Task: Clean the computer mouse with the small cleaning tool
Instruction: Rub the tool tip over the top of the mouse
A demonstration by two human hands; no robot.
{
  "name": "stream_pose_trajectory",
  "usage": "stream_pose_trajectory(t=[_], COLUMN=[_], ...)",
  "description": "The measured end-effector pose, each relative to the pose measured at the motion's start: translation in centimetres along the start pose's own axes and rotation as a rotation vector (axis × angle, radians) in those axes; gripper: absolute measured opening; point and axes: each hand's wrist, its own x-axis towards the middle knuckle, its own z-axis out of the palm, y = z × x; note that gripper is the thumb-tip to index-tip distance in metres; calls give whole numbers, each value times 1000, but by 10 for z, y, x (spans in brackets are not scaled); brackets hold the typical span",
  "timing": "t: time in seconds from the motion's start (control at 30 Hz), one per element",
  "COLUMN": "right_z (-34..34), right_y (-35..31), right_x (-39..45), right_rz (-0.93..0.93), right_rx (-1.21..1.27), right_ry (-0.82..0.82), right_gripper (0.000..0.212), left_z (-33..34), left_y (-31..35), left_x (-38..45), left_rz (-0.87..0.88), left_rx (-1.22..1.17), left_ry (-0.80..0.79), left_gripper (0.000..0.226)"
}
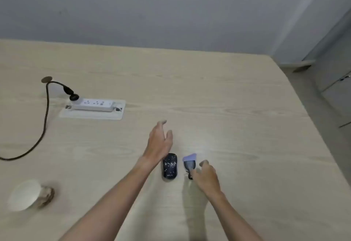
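Blurrily, my left hand (159, 142) spread open above the speckled mouse (169, 166), right hand (206, 176) fingers curled at the cleaning tool (189, 163), grip unclear, handle end hidden.

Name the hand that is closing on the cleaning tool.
The right hand, fingers curled at the purple cleaning tool; the left hand hovers open beside the mouse.

Dim, soft, blurry — glare patch on table (207, 150); wide-angle bend at edges.

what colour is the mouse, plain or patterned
The mouse is black with scattered white speckles, seen in the head view, the only one.
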Motion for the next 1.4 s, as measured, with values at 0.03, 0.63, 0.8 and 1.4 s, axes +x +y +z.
stream_pose_trajectory(t=[0.03, 0.63, 0.8, 1.4], right_z=[6, 28, 14, 13], right_y=[0, 19, 14, -10], right_x=[0, 8, -3, -22], right_rz=[23, -39, -144, -185], right_rx=[5, 137, 300, 429], right_ry=[18, 53, 101, 150], right_gripper=[42, 10, 9, 15], left_z=[8, 80, 74, 56], left_y=[-8, -75, -83, -103], left_x=[-9, -57, -64, -83], left_rz=[-59, -266, -250, -202], left_rx=[6, 288, 215, 142], left_ry=[-21, 43, 40, 17], left_gripper=[49, 86, 73, 62])
